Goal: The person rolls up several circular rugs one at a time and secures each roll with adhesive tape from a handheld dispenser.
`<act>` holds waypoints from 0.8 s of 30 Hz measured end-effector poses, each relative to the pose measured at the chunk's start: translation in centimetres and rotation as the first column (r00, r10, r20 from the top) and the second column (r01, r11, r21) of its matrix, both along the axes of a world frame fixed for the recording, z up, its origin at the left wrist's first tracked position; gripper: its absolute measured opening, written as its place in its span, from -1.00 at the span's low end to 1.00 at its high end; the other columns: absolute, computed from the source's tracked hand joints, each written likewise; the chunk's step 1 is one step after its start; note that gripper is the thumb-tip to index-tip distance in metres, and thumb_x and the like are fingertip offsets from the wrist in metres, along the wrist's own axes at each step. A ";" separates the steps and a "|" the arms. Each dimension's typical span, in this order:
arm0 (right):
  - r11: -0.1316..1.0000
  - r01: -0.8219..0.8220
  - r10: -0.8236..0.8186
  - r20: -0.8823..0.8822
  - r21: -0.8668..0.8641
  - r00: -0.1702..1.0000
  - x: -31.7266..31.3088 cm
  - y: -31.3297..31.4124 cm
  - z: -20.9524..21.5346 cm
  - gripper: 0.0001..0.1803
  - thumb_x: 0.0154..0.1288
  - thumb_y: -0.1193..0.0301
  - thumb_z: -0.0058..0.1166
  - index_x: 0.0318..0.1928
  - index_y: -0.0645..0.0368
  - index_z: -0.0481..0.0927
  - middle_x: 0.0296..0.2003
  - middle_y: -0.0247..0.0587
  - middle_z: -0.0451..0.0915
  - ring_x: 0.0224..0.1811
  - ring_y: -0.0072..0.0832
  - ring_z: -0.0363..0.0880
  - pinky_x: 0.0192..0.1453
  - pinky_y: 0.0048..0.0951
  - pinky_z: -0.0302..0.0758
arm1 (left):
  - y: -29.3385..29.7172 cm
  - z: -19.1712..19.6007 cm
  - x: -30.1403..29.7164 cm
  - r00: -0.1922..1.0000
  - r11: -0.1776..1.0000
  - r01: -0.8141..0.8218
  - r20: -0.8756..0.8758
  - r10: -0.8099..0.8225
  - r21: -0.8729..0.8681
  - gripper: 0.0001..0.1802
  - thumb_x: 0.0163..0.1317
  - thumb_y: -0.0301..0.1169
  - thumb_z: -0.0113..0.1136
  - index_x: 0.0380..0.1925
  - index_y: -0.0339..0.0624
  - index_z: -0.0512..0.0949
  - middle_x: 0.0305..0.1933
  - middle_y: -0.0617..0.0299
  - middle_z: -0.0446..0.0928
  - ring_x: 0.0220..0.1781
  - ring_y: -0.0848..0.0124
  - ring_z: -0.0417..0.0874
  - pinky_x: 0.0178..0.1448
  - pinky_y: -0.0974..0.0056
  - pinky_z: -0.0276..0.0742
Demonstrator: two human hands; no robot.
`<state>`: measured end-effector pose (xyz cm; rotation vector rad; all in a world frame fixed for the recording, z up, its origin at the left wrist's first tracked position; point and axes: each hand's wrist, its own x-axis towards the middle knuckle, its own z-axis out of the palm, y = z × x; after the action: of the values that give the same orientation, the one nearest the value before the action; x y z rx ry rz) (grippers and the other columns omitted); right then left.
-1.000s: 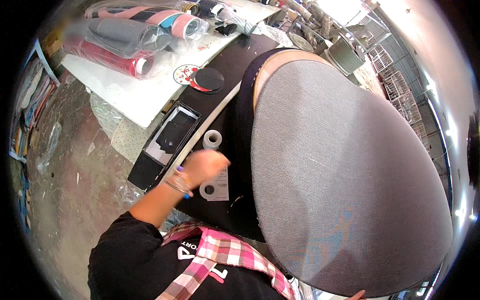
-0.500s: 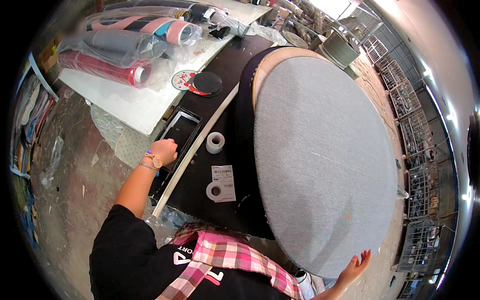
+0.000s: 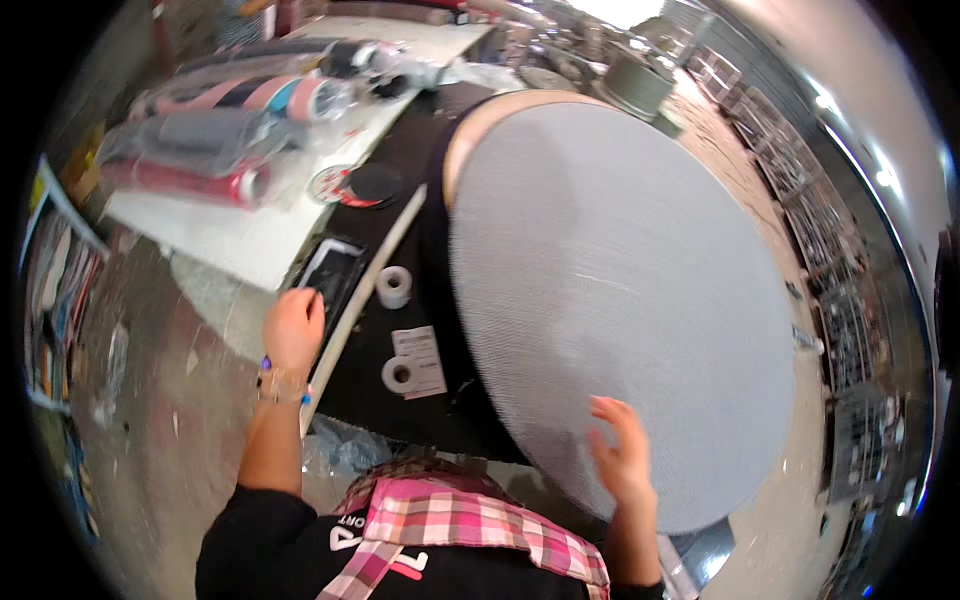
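My left hand (image 3: pixel 293 330) is closed at the near end of a narrow black tray (image 3: pixel 345 290). Its fingers curl down out of sight, so whatever they hold, if anything, is hidden. My right hand (image 3: pixel 622 455) hovers over the lower part of a stack of large round mats with its fingers apart, holding nothing. The top one is a grey ribbed round mat (image 3: pixel 620 300), and a tan edge (image 3: pixel 470 140) shows beneath it. Between my hands lie a white label roll (image 3: pixel 394 287), a second label roll (image 3: pixel 401 375) and a printed label sheet (image 3: pixel 425 360) on the black tabletop (image 3: pixel 360 405).
A pale strip (image 3: pixel 375 275) runs along the black tabletop beside the tray. Small round pads (image 3: pixel 374 185) lie farther back. Several plastic-wrapped rolls (image 3: pixel 180 180) cover a white table (image 3: pixel 200 230) at the left. Wire cages (image 3: pixel 800 215) line the right side.
My right hand has moved left and up from beyond the mat's near edge to over its surface. The view has shifted; my left hand stays by the tray, now nearer its close end.
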<state>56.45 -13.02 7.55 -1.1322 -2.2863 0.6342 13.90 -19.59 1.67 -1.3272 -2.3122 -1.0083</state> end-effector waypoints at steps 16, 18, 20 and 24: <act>0.817 0.021 -0.218 -0.274 -0.577 0.937 17.5 5.1 0.8 -0.54 0.26 0.25 0.07 0.08 0.26 0.45 -0.22 -0.17 0.58 -0.19 -0.42 0.56 -0.04 -0.38 0.47 | 1.0 1.2 32.0 0.084 0.222 0.889 -0.333 -0.939 -0.401 -0.46 -0.18 -0.22 0.33 -0.07 0.02 0.52 0.06 0.27 0.47 0.13 0.41 0.46 0.23 0.21 0.30; 0.914 0.065 -0.061 0.023 -0.399 0.998 21.2 0.1 0.3 -0.51 0.18 0.24 0.16 0.07 0.23 0.46 -0.13 -0.10 0.55 -0.08 -0.30 0.53 0.03 -0.34 0.44 | 0.6 1.8 32.3 0.187 0.275 0.909 -0.284 -0.941 -0.314 -0.51 -0.27 -0.27 0.33 -0.18 0.04 0.56 -0.04 0.36 0.51 0.04 0.43 0.51 0.09 0.23 0.40; 0.996 -0.089 0.091 0.148 -0.019 0.985 24.8 -4.0 -0.4 -0.47 0.05 0.21 0.25 0.03 0.16 0.51 -0.10 -0.07 0.53 -0.04 -0.18 0.49 0.06 -0.28 0.43 | 0.0 3.5 32.2 0.268 0.326 0.894 -0.216 -0.939 -0.306 -0.52 -0.29 -0.27 0.33 -0.21 0.04 0.56 -0.12 0.37 0.53 -0.03 0.41 0.54 0.00 0.23 0.44; 0.941 0.097 -0.169 0.203 0.326 0.965 25.6 -7.6 0.5 -0.56 -0.06 0.17 0.30 -0.19 0.14 0.57 -0.20 -0.14 0.56 -0.15 -0.12 0.52 -0.11 -0.20 0.45 | 1.8 6.9 34.1 0.555 0.619 0.715 -0.274 -0.785 -0.324 -0.72 -0.18 -0.17 0.30 -0.47 -0.03 0.53 -0.39 0.27 0.50 -0.32 0.28 0.55 -0.32 0.18 0.43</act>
<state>82.10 -20.60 8.06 -1.2393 -2.3637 0.0826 48.00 -17.81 8.56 -2.4575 -1.5071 -0.6128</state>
